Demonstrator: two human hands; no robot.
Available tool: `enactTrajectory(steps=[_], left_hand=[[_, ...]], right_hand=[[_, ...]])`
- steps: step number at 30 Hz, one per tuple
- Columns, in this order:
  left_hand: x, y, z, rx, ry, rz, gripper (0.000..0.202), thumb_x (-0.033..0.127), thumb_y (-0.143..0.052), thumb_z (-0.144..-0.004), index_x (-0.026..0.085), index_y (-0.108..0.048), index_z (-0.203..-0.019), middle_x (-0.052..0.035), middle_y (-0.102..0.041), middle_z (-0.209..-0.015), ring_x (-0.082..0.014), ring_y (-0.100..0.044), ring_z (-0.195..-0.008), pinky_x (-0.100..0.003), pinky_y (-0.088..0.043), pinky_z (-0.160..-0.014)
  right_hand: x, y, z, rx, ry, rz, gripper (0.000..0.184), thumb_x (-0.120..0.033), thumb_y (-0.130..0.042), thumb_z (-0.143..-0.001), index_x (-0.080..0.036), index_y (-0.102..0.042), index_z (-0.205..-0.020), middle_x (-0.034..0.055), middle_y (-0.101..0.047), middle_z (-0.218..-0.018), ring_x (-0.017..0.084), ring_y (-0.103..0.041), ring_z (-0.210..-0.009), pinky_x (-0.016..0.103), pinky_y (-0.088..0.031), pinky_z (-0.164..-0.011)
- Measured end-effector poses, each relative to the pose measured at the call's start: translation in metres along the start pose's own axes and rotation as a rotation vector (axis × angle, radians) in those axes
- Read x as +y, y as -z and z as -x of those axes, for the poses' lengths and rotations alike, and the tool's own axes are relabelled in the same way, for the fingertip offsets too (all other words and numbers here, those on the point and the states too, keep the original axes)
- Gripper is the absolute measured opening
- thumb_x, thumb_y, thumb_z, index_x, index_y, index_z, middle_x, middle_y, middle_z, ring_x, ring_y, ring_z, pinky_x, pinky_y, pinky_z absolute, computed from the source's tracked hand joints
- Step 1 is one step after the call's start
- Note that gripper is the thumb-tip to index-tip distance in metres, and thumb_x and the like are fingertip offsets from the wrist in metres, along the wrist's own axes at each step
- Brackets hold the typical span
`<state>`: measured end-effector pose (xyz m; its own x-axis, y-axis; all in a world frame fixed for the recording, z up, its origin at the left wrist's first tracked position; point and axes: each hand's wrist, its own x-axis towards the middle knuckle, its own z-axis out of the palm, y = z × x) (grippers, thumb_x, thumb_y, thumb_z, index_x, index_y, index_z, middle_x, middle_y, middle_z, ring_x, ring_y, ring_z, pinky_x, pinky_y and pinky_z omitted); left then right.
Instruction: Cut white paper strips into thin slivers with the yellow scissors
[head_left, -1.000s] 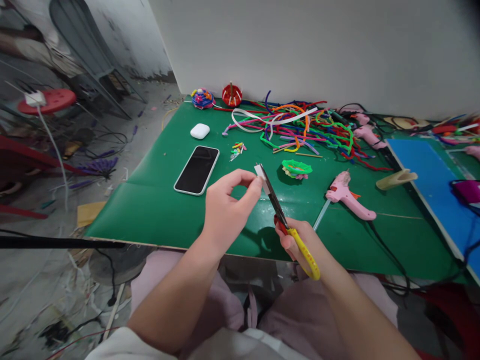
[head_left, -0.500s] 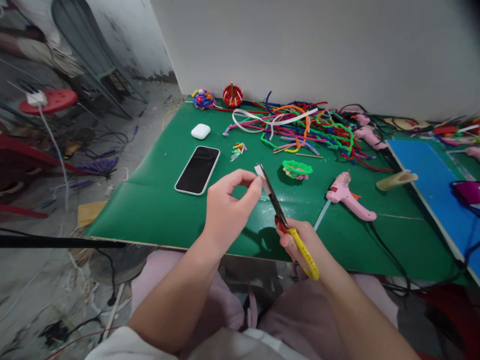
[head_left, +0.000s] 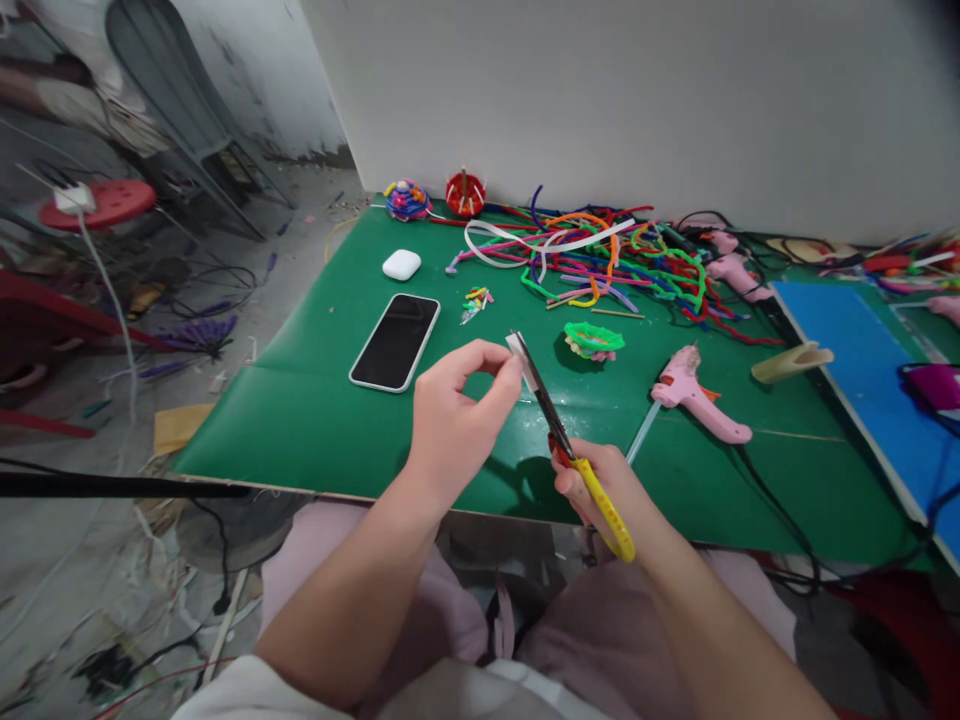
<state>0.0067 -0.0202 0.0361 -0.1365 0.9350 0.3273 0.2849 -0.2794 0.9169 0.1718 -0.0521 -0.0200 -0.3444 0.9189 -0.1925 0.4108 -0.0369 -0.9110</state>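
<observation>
Scissors (head_left: 553,421) with dark metal blades jut from the right hand (head_left: 594,482) clasping their yellow-and-red handles; alongside the tips, the left hand (head_left: 461,412) pinches a flat white strip (head_left: 514,345)

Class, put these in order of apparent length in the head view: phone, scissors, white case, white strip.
1. Scissors
2. Phone
Unranked: white case and white strip; the left hand covers part of the strip.

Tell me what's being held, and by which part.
The left grip pinches a small white strip by its edge; the right grip holds scissors by the handles.
</observation>
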Motion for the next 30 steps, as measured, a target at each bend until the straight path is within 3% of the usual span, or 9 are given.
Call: enactTrajectory(steps=[15, 30], left_hand=[[0.0, 0.0, 0.0, 0.002, 0.001, -0.006, 0.012, 0.02, -0.054, -0.077, 0.017, -0.059, -0.066, 0.0027, -0.059, -0.064, -0.0098, -0.053, -0.063, -0.021, -0.043, -0.062], [0.001, 0.0, 0.0, -0.006, 0.003, 0.005, 0.012, 0.021, -0.054, -0.077, 0.017, -0.058, -0.066, 0.0025, -0.059, -0.064, -0.01, -0.053, -0.063, -0.021, -0.043, -0.062]], right_hand=[[-0.01, -0.001, 0.003, 0.038, -0.016, 0.009, 0.049, -0.066, -0.052, -0.066, -0.02, -0.038, -0.056, -0.0068, -0.032, -0.04, 0.007, -0.03, -0.038, 0.021, -0.022, -0.037], [-0.011, -0.001, 0.003, 0.039, -0.022, 0.026, 0.052, -0.069, -0.05, -0.065, -0.02, -0.038, -0.055, -0.0068, -0.031, -0.039, 0.007, -0.029, -0.038, 0.021, -0.021, -0.038]])
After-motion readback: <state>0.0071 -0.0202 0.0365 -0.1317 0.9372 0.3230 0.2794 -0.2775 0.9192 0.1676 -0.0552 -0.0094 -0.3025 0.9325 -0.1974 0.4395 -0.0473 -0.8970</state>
